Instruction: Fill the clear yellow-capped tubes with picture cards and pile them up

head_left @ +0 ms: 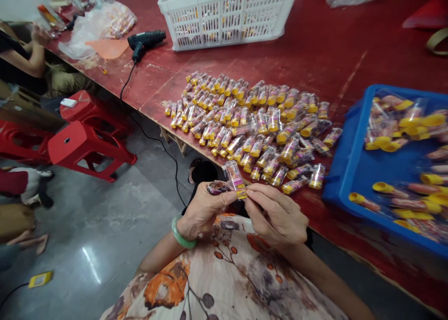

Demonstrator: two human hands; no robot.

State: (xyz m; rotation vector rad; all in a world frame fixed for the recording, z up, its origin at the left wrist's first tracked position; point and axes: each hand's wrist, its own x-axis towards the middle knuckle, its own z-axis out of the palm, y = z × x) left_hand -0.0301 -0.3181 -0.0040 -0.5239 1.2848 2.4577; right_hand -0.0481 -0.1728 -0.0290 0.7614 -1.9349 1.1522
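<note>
Between my hands, above my lap, is a small clear-plastic tube (pixel 234 177) with a printed pink-and-purple label and a yellow end. My left hand (pixel 206 208) is closed, its thumb and fingers pinching the tube near the yellow end. More crumpled printed plastic wrapping (pixel 219 187) shows above the left fingers. My right hand (pixel 276 212) is closed too, with thumb and forefinger on the right side of the yellow end. Just beyond, many similar tubes (pixel 238 117) lie in rows and loose heaps along the edge of the red table (pixel 315 40).
At the right a blue bin (pixel 350 156) holds yellow-ended tubes. A white slotted basket (pixel 227 17) stands at the back. A heat gun (pixel 145 41) lies left of it, its cord hanging to the floor. Red stools (pixel 87 145) and a seated person (pixel 28 59) are on the left.
</note>
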